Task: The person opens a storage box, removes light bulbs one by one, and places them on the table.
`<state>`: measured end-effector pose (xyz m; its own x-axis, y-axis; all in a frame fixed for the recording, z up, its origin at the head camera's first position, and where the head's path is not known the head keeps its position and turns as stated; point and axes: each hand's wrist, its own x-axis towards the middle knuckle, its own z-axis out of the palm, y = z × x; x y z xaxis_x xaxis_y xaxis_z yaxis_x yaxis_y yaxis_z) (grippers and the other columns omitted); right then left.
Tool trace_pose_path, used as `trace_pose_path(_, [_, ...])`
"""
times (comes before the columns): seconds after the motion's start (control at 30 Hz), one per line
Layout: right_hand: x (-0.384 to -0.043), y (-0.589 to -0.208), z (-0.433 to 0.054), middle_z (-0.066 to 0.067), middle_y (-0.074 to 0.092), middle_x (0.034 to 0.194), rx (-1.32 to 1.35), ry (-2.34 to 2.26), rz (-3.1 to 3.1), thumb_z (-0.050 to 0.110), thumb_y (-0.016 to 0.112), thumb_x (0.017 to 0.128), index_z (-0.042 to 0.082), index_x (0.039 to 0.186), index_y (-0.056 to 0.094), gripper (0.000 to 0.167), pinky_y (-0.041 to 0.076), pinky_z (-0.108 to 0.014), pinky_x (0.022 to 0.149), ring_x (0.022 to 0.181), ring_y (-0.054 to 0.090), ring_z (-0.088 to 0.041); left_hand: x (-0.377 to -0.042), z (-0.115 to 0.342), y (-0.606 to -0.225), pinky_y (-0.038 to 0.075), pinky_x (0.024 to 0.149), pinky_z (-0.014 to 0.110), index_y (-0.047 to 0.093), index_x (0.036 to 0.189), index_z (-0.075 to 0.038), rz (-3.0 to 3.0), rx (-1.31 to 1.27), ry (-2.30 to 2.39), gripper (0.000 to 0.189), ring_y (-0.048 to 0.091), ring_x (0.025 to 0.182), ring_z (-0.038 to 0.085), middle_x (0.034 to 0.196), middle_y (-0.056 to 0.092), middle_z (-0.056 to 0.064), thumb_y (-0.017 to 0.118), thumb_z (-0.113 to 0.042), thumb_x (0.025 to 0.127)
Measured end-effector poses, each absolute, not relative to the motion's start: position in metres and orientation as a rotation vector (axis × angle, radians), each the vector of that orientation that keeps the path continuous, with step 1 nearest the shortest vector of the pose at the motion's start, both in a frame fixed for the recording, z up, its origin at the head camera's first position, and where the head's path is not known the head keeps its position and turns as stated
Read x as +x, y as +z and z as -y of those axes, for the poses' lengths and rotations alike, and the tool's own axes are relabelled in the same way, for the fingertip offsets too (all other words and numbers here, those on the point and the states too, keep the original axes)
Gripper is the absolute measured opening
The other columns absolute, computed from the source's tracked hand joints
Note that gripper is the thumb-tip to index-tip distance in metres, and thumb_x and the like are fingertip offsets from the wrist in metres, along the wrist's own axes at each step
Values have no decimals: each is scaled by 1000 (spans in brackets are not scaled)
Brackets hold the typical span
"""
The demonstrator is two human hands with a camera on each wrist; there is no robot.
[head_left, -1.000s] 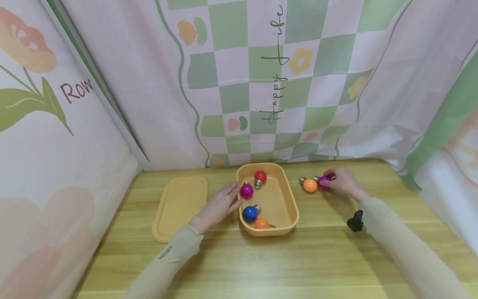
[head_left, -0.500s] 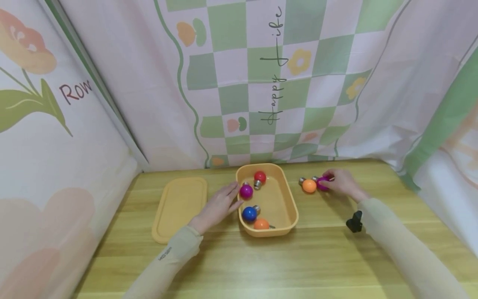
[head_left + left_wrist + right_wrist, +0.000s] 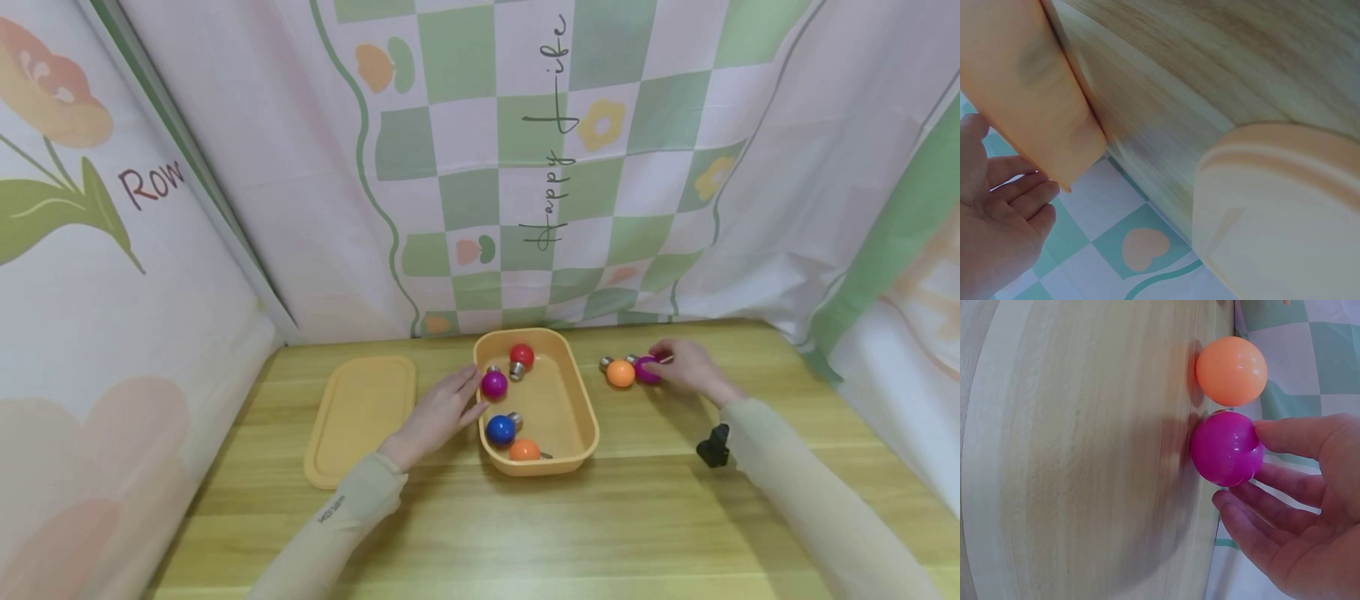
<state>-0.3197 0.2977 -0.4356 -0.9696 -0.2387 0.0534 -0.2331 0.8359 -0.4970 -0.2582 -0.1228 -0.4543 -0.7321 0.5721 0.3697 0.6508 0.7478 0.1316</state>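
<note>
My right hand [image 3: 687, 365] holds a purple light bulb [image 3: 1227, 449] by its round globe, thumb on one side and fingers on the other. Beside it on the table lies an orange bulb [image 3: 620, 373]. My left hand [image 3: 438, 410] rests at the left rim of a yellow-orange plastic box [image 3: 591, 417], its fingers fairly straight in the left wrist view. Inside the box are a red bulb [image 3: 522, 357], a purple bulb [image 3: 494, 384], a blue bulb [image 3: 501, 430] and an orange bulb [image 3: 524, 450], mostly with metal screw bases showing.
A flat lid [image 3: 362, 421] of matching colour lies left of the box on the wooden table [image 3: 495, 533]. A patterned curtain [image 3: 525, 167] hangs behind the table. Near the right cuff is a small black object [image 3: 714, 446].
Hardly anything differs. Both hands stay where they were, and the bulbs keep their places; the whole head view has shifted very slightly.
</note>
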Motion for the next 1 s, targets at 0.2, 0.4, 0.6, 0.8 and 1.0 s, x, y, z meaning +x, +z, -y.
trace_pose_path(0.2, [-317, -434, -299, -39, 63, 114, -371, -797, -3001, 21, 68, 92, -17, 118, 58, 47, 54, -60, 92, 103, 63, -51, -258, 122, -455, 48, 111, 46, 52, 138, 6, 2626, -958, -385, 54, 56, 130, 38, 142, 54, 26, 62, -28, 98])
trace_pose_path(0.4, [-316, -430, -300, -38, 62, 118, -350, -759, -3005, 23, 66, 93, -16, 120, 58, 48, 53, -62, 93, 107, 61, -53, -256, 122, -452, 49, 111, 47, 52, 138, 7, 2614, -958, -396, 54, 57, 129, 39, 141, 55, 28, 63, -28, 97])
trace_pose_path(0.6, [-314, -424, -299, -39, 59, 121, -362, -776, -3000, 21, 66, 93, -16, 122, 57, 48, 55, -59, 92, 107, 62, -51, -256, 121, -450, 49, 110, 46, 53, 137, 7, 2609, -960, -411, 53, 58, 128, 39, 140, 55, 28, 64, -27, 97])
trace_pose_path(0.8, [-313, -416, -296, -38, 58, 126, -364, -780, -2999, 23, 66, 93, -15, 125, 56, 50, 56, -58, 92, 107, 63, -50, -256, 122, -451, 50, 110, 47, 54, 137, 7, 2609, -961, -420, 53, 58, 128, 39, 139, 55, 28, 64, -26, 97])
trace_pose_path(1.0, [-308, -404, -284, -36, 60, 124, -406, -737, -3018, 25, 67, 93, -12, 124, 58, 49, 58, -56, 90, 106, 65, -49, -256, 122, -452, 51, 109, 46, 54, 136, 7, 2610, -954, -419, 53, 58, 127, 40, 139, 56, 28, 65, -25, 96])
